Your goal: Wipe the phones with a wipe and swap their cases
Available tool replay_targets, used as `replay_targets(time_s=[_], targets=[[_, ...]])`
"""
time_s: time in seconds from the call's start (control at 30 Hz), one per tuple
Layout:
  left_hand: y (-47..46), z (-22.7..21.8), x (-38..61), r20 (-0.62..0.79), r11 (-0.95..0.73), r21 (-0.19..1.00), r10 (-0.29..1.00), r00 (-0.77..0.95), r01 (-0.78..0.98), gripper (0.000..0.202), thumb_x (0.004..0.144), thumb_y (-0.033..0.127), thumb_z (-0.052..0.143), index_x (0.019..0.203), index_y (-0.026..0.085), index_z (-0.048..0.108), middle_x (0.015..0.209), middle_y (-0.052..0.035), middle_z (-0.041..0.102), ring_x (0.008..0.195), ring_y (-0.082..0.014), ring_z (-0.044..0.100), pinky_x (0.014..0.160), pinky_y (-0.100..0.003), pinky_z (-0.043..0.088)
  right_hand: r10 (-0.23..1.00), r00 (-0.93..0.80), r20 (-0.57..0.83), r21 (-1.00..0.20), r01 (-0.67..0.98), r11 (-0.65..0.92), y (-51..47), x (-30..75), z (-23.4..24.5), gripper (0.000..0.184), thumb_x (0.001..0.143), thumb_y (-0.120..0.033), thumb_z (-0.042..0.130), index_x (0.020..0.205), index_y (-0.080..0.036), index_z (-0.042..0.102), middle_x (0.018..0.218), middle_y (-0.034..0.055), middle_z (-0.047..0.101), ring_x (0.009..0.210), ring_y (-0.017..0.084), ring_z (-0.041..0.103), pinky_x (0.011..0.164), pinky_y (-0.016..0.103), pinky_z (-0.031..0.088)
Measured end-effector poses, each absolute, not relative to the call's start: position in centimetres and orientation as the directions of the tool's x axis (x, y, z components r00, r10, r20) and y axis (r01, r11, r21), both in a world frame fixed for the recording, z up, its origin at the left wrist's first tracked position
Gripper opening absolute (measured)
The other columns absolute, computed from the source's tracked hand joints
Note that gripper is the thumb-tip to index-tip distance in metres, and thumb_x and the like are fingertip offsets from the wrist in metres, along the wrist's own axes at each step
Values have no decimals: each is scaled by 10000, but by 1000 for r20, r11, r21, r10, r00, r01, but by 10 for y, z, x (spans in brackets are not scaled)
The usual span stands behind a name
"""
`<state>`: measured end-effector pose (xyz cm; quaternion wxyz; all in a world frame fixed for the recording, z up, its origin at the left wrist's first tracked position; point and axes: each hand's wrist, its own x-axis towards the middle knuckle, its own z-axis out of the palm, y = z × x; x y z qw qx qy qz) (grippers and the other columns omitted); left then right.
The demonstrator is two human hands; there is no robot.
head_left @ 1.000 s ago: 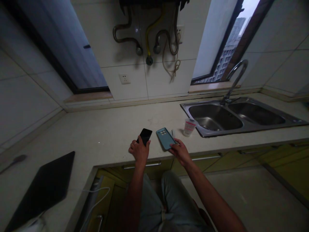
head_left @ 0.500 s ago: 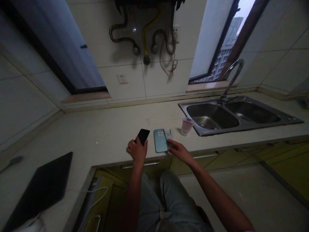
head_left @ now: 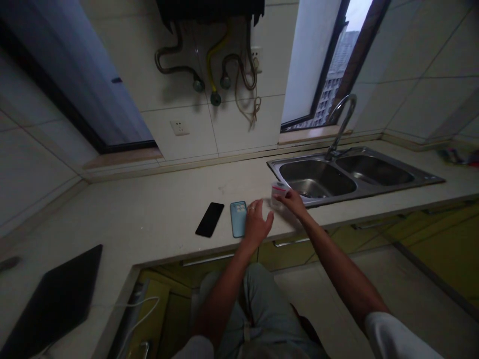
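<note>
While the counter [head_left: 149, 204] fronts me, sink [head_left: 346, 170] at right, my left hand [head_left: 260, 219] is loosely spread, looks empty; right hand [head_left: 294, 203] is pinching. Black phone [head_left: 209, 219] lies flat, blue phone case [head_left: 238, 220] just right of it, plastic cup [head_left: 277, 192] in that pinch near the sink. Step looks like cup-gripping; next move calls for light pressure.

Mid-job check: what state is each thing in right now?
Phone: flat on the counter, screen dark
Phone case: flat, no phone in it, right edge partly hidden
Plastic cup: in the right hand's fingers; contents can't be told
Left hand: at the case's right edge, thumb and fingers apart
Faucet: no water stream visible
Sink: no standing water visible in the left basin
</note>
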<state>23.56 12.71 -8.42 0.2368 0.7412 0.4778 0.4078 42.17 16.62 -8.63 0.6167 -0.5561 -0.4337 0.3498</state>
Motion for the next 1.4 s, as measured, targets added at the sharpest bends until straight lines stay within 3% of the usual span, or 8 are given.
replay_targets(time_s=[0.13,0.27,0.33,0.43,0.67,1.03,1.2,1.4], targets=[[146,-101,258,74,-87,989,992,102,120,748,852,418,664,1468,98,383,1457,-265,456,1246,-297,569,992,-417,499,911,391,133,-988,-25,156,151,409,-88,435,566,-457,859,880,-187,725,825,25,736,812,212,666,801,391,567],[143,-107,252,-53,83,981,984,172,-176,871,734,573,750,1415,112,464,1304,-233,590,1128,-307,641,851,-408,578,941,338,-11,-913,-388,128,126,397,-89,429,602,-471,853,898,-202,700,871,20,735,781,193,679,690,341,598],[134,-109,248,-55,105,957,981,188,-269,862,692,622,759,1346,108,534,1183,-190,652,1039,-296,673,766,-406,605,943,330,-34,-876,-464,130,117,390,-90,408,598,-454,864,877,-213,691,875,11,731,781,185,682,688,323,604],[119,-114,243,-36,54,932,998,55,-358,797,735,656,702,1302,112,571,1159,-168,670,1006,-258,684,816,-398,594,945,323,-52,-843,-521,131,108,372,-91,440,581,-448,877,911,-228,687,913,12,739,841,205,700,732,335,613],[109,-121,234,16,-47,993,961,-275,-108,558,961,556,352,1165,130,650,1067,-145,719,885,-215,687,754,-329,574,908,420,-6,-883,-427,192,84,322,-105,458,624,-450,859,982,-199,722,1010,61,759,955,257,716,889,395,580],[98,-100,233,52,-53,999,980,-192,2,483,965,470,313,1059,125,637,937,-132,706,741,-203,658,624,-307,560,842,532,86,-905,-311,289,67,327,-106,401,694,-416,819,1004,-176,737,1061,78,757,1017,274,701,949,417,552],[100,-99,240,76,-67,996,976,-206,51,413,962,440,318,955,158,620,864,-115,691,691,-182,636,606,-275,525,827,557,73,-916,-290,276,64,331,-105,417,685,-451,815,987,-180,719,1040,85,751,1014,270,691,886,394,580],[104,-109,243,62,-77,995,974,-219,-60,366,932,446,380,879,166,609,788,-85,664,626,-180,613,559,-283,501,759,650,42,-793,-440,421,66,346,-87,431,633,-495,851,872,-183,674,760,3,700,671,171,670,651,327,606]])
